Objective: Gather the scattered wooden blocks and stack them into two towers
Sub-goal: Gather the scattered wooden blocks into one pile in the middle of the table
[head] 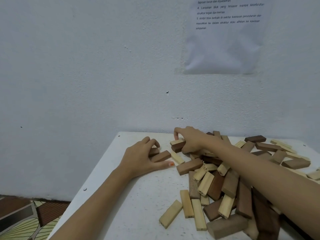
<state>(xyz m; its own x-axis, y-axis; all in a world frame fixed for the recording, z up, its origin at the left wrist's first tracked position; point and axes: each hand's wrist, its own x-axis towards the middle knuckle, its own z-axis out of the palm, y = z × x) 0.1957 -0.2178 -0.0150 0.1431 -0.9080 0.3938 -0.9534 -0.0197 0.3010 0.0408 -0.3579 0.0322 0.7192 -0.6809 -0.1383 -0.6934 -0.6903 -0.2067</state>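
A heap of light and dark wooden blocks (pixel 216 184) lies scattered over the right half of the white table (pixel 131 196). My left hand (pixel 142 158) rests on the table with its fingers curled over a dark brown block (pixel 153 151); a second dark block (pixel 161 155) lies just beside it. My right hand (pixel 190 139) reaches across the pile and grips a small stack at the far side, a pale block (pixel 176 141) lying on a dark block (pixel 177 146). My right forearm hides part of the heap.
The table stands against a white wall (pixel 103 66) with a printed paper sheet (pixel 223 35) taped high on the right. Patterned floor (pixel 22 217) shows beyond the table's left edge. Loose pale blocks (pixel 187 203) lie near the front.
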